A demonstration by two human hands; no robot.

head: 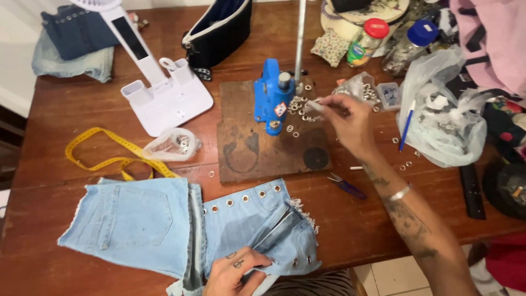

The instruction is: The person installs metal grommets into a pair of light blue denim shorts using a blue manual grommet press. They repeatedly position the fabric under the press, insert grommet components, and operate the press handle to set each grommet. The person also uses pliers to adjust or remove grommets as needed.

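Note:
A pair of light blue denim shorts (148,219) lies at the table's near edge, with a row of metal eyelets set along one leg. My left hand (233,271) rests on the shorts' lower hem, fingers curled on the fabric. My right hand (345,121) reaches over the wooden board (263,148) and pinches a small silvery piece beside a pile of loose eyelets (298,104). A blue hand press (272,96) with a long metal lever stands on the board, just left of that hand.
A yellow tape measure (104,151), a small bag of eyelets (174,144) and a white desk stand (164,96) lie left of the board. Thread snips (347,186), a blue pen (406,125), plastic bags (449,118), jars and a dark pouch (219,30) crowd the right and back.

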